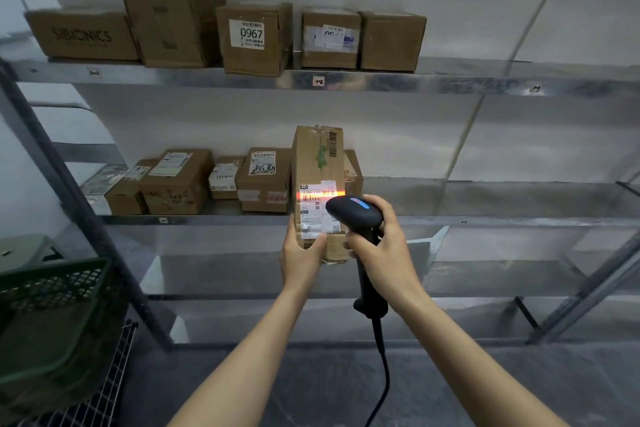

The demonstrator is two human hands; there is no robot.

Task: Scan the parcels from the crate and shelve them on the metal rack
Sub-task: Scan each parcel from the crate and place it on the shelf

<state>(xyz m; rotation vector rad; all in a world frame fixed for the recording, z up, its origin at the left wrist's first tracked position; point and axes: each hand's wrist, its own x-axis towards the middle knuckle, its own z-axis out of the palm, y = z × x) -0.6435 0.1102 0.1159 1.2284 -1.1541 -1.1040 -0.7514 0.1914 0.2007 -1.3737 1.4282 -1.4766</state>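
Mid-scan. Left hand grips a tall parcel by its lower end, thumb across the label, holding it upright in front of the rack, level with the middle shelf. Right hand is wrapped round the handle of the corded scanner, nose close to the label; orange scan line sits across the barcode, so the read looks to be in progress (no way to tell if it registered). Already shelved: five boxes on the top shelf, about five more on the middle one, all bunched left of centre. Plenty of bare shelf to the right. Crate is at lower left, but its inside is too dark to count what remains. Next up, likely: shelve this parcel, then back to the crate.
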